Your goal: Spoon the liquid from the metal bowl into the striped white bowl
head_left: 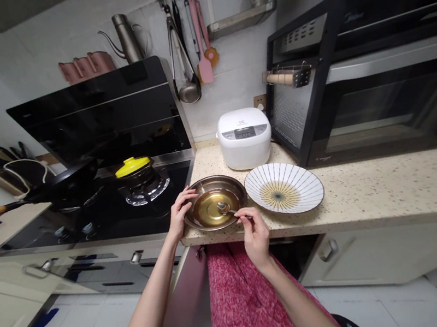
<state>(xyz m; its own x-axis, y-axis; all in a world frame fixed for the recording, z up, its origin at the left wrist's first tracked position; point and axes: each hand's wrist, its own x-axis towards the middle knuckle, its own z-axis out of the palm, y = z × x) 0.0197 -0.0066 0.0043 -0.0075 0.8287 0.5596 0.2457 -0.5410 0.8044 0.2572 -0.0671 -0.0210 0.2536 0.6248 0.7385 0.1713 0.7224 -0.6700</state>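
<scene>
A round metal bowl (200,224) with golden-brown liquid in it stands at the counter's front edge. My left hand (181,209) grips its left rim, the fingers reaching over the edge. Between the thumb and fingers of my right hand (254,230) is the handle of a metal spoon (223,207). The spoon's head is at the liquid, near the bowl's middle. Just right of the bowl, a white plate (307,185) with dark radiating lines and a yellowish-brown centre sits on the counter.
Behind the plate stands a white rice cooker (245,140). On the stove to the left are a yellow-lidded pot (133,166) and a dark wok (65,179). A black rack with an oven (392,108) is at right. Below the counter, a cabinet door (183,307) hangs open by my legs.
</scene>
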